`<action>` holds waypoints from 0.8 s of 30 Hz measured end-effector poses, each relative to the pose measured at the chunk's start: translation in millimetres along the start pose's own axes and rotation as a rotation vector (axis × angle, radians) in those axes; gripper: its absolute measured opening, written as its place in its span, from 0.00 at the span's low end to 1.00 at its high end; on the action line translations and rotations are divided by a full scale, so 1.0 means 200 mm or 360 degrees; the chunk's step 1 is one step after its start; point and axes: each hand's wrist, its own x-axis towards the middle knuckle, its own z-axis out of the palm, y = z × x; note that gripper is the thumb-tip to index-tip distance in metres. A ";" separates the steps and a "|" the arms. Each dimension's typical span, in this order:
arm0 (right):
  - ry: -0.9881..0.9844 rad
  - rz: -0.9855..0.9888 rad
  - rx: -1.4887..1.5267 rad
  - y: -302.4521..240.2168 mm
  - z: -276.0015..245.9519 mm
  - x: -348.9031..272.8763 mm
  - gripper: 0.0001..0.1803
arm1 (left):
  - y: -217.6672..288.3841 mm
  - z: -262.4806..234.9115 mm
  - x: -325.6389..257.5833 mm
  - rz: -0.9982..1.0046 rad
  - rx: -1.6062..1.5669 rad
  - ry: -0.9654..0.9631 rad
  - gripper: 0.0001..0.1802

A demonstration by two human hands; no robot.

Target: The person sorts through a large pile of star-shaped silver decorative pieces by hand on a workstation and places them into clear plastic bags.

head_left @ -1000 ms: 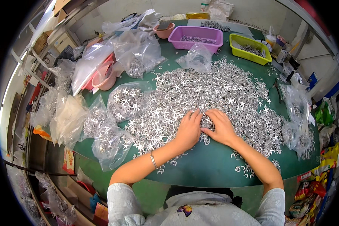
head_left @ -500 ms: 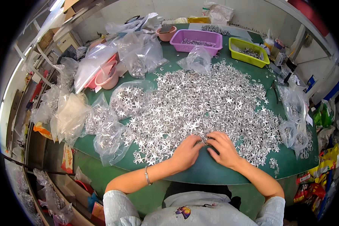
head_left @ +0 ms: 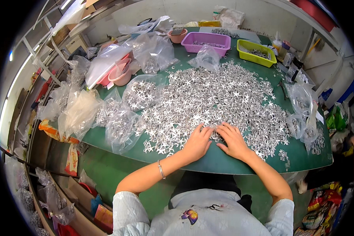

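Pieces (head_left: 224, 94), many star-shaped, are lying heaped across the table (head_left: 216, 164). The left hand (head_left: 196, 143) and right hand (head_left: 235, 143) are resting close together at the near edge; whether they are pinching anything, I cannot tell. Light touches there would likely be separating tangles without scattering.

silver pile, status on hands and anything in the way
Left hand and right hand at near edge of silver pile, grip unclear. Pile loose on green table. Clear bag at pile's far edge, away from hands.
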 end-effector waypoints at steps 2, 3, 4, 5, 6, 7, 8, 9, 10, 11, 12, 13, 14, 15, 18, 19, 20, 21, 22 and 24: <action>0.0071 -0.0036 0.0035 0.00 -0.01 -0.05 0.28 | 0.02 -0.01 -0.06 0.0074 -0.0015 -0.0102 0.22; 0.0091 -0.0026 0.0045 0.00 -0.02 -0.06 0.27 | 0.02 -0.01 -0.08 0.0111 -0.0023 -0.0152 0.21; 0.0107 -0.0012 0.0055 0.01 -0.04 -0.08 0.25 | 0.04 -0.02 -0.10 0.0116 -0.0078 -0.0104 0.19; 0.0120 0.0000 0.0074 0.01 -0.04 -0.10 0.24 | 0.04 -0.03 -0.13 0.0119 -0.0081 -0.0128 0.19; 0.0146 0.0003 0.0077 0.03 -0.05 -0.11 0.21 | 0.04 -0.04 -0.15 0.0122 -0.0085 -0.0152 0.19; 0.0154 0.0027 0.0064 0.05 -0.06 -0.12 0.20 | 0.03 -0.05 -0.16 0.0134 -0.0087 -0.0166 0.18; 0.0161 0.0049 0.0050 0.07 -0.06 -0.14 0.19 | 0.04 -0.07 -0.17 0.0140 0.0008 -0.0149 0.18; 0.0168 0.0072 0.0037 0.09 -0.06 -0.15 0.18 | 0.04 -0.08 -0.18 0.0087 -0.0021 -0.0108 0.17; 0.0307 0.0096 0.0132 0.11 -0.07 -0.14 0.16 | 0.03 -0.08 -0.18 0.0036 -0.0050 -0.0067 0.17; 0.0378 0.0141 0.0208 0.13 -0.08 -0.14 0.14 | 0.03 -0.09 -0.18 -0.0016 -0.0079 -0.0025 0.17; 0.0472 0.0249 0.0290 0.14 -0.08 -0.13 0.14 | 0.02 -0.08 -0.19 -0.0027 -0.0134 0.0004 0.15; 0.0567 0.0359 0.0375 0.16 -0.07 -0.11 0.14 | 0.01 -0.08 -0.19 -0.0065 -0.0161 0.0003 0.15; 0.0525 0.0616 0.0473 0.14 -0.11 -0.07 0.13 | 0.00 -0.09 -0.19 -0.0109 -0.0187 0.0002 0.15; 0.0465 0.0853 0.0602 0.14 -0.12 -0.04 0.13 | -0.01 -0.09 -0.19 -0.0153 -0.0212 0.0001 0.15; 0.0585 0.0622 0.0371 0.20 -0.08 -0.01 0.13 | -0.05 -0.07 -0.15 -0.0201 -0.0370 0.0211 0.11; 0.0577 0.0557 0.0340 0.19 -0.07 0.02 0.13 | -0.06 -0.06 -0.14 -0.0244 -0.0433 0.0273 0.10; 0.0569 0.0492 0.0309 0.18 -0.05 0.04 0.13 | -0.08 -0.06 -0.12 -0.0407 -0.0562 0.0293 0.08; 0.0462 0.0382 0.0313 0.18 -0.03 0.05 0.16 | -0.09 -0.06 -0.09 -0.0569 -0.0690 0.0313 0.06; 0.0362 0.0323 0.0334 0.11 -0.03 0.09 0.18 | -0.11 -0.09 -0.07 -0.0602 -0.0719 0.0347 0.06; 0.0197 0.0180 0.0221 0.02 0.01 0.11 0.22 | -0.16 -0.10 0.00 -0.0729 -0.0829 0.0361 0.07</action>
